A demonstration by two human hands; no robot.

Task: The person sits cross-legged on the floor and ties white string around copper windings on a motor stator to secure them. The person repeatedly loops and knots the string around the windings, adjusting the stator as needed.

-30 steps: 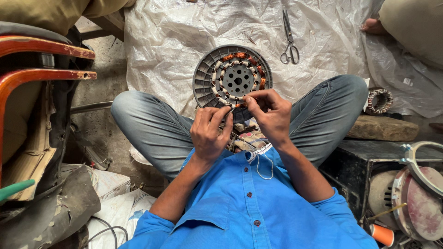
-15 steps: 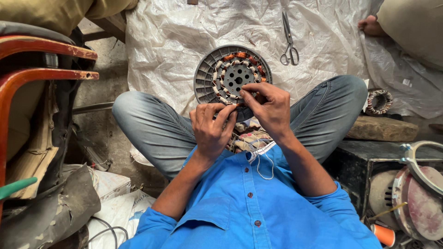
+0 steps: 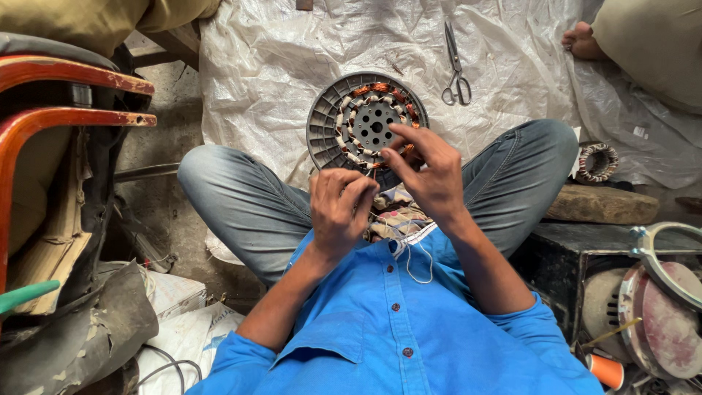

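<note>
Wire is hard to make out — a thin strand seems pinched between the fingers of the left hand point(image 3: 340, 208), but it is too fine to be sure. The right hand point(image 3: 428, 172) hides the near edge of the motor disc point(image 3: 365, 121), fingertips pinching at its winding. The disc is round and grey, ribbed, with a ring of copper coils, and lies on the white plastic sheet point(image 3: 278, 66) between the knees. Scissors point(image 3: 455, 66) lie beyond it; a smaller coil ring point(image 3: 597, 162) sits off right.
</note>
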